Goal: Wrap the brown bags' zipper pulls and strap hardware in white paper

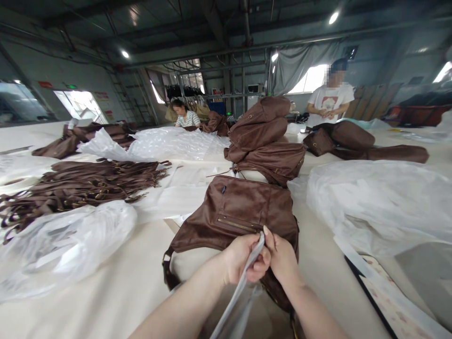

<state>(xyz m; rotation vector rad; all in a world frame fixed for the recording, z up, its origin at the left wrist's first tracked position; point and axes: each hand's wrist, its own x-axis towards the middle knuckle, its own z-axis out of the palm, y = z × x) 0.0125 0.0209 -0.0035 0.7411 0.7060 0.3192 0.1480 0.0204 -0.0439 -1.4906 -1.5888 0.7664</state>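
Note:
A brown leather handbag (254,202) lies flat in front of me, with a brass zip across its side and a small dark label near its top. Over its lower part, my left hand (243,261) is closed around the gathered edge of a translucent plastic bag (238,294), which hangs down toward me. Close against it, my right hand (282,256) pinches the upper end of the same plastic edge, thumb pointing up. The handbag's buckled strap end (167,268) sticks out at the lower left. My forearms and hands hide part of the handbag's near side.
Brown bags are stacked (263,136) behind the handbag. Brown straps (88,183) lie heaped at left, near crumpled plastic (70,245). More plastic (381,202) covers the right side, beside a flowered board (388,292). Two people (330,101) work across the table.

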